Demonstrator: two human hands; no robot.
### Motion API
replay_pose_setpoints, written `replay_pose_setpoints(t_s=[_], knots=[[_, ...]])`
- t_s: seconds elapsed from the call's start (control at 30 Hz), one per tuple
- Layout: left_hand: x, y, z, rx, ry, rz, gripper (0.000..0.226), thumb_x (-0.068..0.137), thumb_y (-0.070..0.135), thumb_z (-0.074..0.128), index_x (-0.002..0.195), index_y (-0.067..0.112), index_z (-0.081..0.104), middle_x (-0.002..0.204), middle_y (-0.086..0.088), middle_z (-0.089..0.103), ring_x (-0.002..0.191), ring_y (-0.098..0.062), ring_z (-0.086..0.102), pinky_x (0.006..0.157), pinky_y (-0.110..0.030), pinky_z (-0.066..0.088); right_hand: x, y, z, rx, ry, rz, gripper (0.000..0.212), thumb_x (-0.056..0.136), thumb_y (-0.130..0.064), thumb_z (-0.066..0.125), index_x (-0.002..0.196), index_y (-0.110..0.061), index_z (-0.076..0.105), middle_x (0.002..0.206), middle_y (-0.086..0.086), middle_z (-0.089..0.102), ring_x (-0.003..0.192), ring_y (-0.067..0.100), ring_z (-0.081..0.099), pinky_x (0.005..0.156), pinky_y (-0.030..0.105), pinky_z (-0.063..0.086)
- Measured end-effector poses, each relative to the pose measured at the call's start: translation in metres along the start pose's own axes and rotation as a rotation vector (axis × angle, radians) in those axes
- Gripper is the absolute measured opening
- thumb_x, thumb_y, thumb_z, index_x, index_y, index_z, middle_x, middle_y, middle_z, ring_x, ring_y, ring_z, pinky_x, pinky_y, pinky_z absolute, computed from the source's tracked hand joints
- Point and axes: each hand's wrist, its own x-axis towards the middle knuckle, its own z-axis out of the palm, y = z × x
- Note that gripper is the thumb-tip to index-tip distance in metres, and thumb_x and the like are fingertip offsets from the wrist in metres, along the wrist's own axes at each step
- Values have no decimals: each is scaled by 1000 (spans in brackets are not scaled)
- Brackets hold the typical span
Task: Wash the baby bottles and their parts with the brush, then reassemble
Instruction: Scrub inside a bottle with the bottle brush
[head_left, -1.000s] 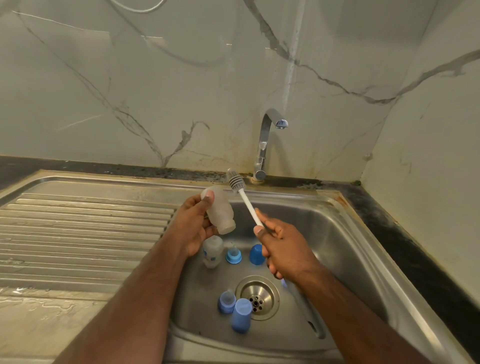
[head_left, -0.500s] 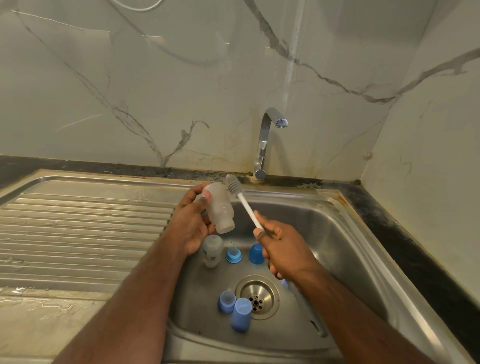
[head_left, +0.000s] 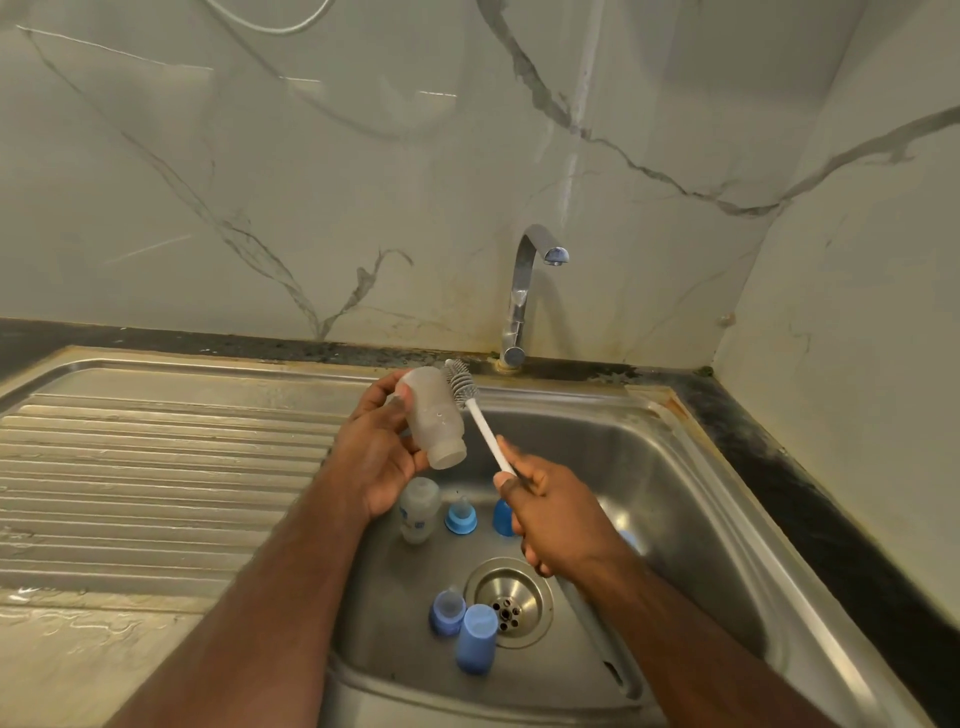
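My left hand (head_left: 376, 457) grips a clear, frosted baby bottle (head_left: 435, 415) above the sink, its open neck tilted down toward me. My right hand (head_left: 553, 519) holds the white handle of a bottle brush (head_left: 470, 402), whose grey bristle head rests against the bottle's outer side near its base. In the basin lie a second clear bottle (head_left: 420, 510), a blue collar with teat (head_left: 461, 515), a blue cap (head_left: 502, 517) partly behind my right hand, another blue collar with teat (head_left: 447, 613) and a blue cap (head_left: 477, 645).
The steel sink (head_left: 675, 493) has a drain (head_left: 509, 603) in the middle and a chrome tap (head_left: 524, 291) at the back, with no water running. A ribbed draining board (head_left: 156, 467) lies to the left. Marble walls close in behind and at the right.
The brush head has come down and left until it touches the side of the bottle. My left hand has turned and raised the bottle slightly.
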Motion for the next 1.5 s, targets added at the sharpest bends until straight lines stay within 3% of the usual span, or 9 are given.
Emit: replay_pose_setpoints(t_s=[0.13,0.37,0.57,0.7,0.9,1.07,1.2,1.37,1.5], knots=[[-2,-2,4,-20,-25,2,33,102,27,55,135,24,56,140,-18,56,124,-46,60,81,-57,61,4,0,-2,16,10,33,44,105,-32,47,147,-47,41,75,1,55,49,8,46,42,21,41],[-3,1,2,-63,46,17,36,105,26,50,141,22,50,138,-19,56,121,-44,61,66,-48,63,-2,-2,3,68,-33,27,46,106,-30,46,145,-52,39,75,4,54,47,8,45,40,21,39],[-6,-1,4,-11,-26,8,32,104,25,52,136,24,55,139,-17,56,121,-40,61,78,-54,62,1,1,-1,90,-36,78,45,106,-29,46,146,-49,40,72,4,52,43,7,42,39,21,38],[-5,0,3,-64,-41,-2,43,96,26,59,138,25,55,140,-18,55,122,-43,59,87,-59,58,-1,2,-1,103,-52,60,46,106,-30,47,147,-48,39,74,5,55,43,8,45,40,23,40],[-3,-6,5,158,74,33,25,111,26,40,124,36,59,127,-11,63,107,-34,70,74,-50,61,-2,-1,-3,36,-31,30,49,106,-31,46,150,-48,34,77,4,56,46,7,47,42,22,43],[1,-4,4,167,185,4,17,108,24,48,120,26,60,116,-15,69,94,-32,75,64,-45,62,-1,0,0,-62,-32,-5,50,105,-34,47,150,-49,32,78,-11,53,55,6,51,45,18,43],[2,-5,1,159,104,17,29,99,30,64,124,15,61,117,-17,70,90,-28,76,68,-45,63,0,0,2,-125,-22,-54,50,104,-36,48,151,-48,33,71,-19,45,55,2,48,54,17,39],[3,-4,-3,72,57,-7,36,97,26,67,130,12,61,126,-22,67,114,-42,67,79,-52,62,3,-4,3,-176,11,-74,51,105,-35,48,152,-46,32,78,-17,48,59,4,49,56,20,42],[3,-4,-6,53,18,-9,43,94,27,69,134,14,57,131,-25,63,116,-45,65,92,-59,57,7,-4,2,-139,39,-77,50,105,-34,48,152,-45,33,77,-19,44,59,3,48,57,19,41]])
